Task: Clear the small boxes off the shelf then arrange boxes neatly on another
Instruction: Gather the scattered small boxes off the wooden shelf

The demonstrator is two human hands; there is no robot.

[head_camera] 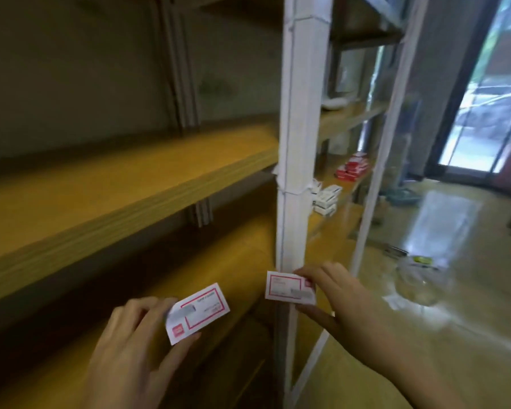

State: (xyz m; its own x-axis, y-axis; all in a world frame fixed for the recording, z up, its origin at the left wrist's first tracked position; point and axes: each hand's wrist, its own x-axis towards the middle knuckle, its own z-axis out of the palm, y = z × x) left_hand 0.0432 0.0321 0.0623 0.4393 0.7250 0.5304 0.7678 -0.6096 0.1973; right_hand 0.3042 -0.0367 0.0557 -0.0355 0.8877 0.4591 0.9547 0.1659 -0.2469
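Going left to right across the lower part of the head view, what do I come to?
left hand → first box, which it holds → second box → right hand, which holds it → clear bag on the floor

Setting: a small shop or stockroom. Evidence: tall racks of bare wooden shelf boards (124,172) on white-wrapped metal uprights (300,143) stand in a row along the wall. One shelf further along carries stock in tidy piles, a stack of red boxes (351,168) and a stack of white boxes (326,199), each of identical small packs. A glossy floor (443,320) and a full-height glass door (484,113) with greenery outside fit ground-level premises.
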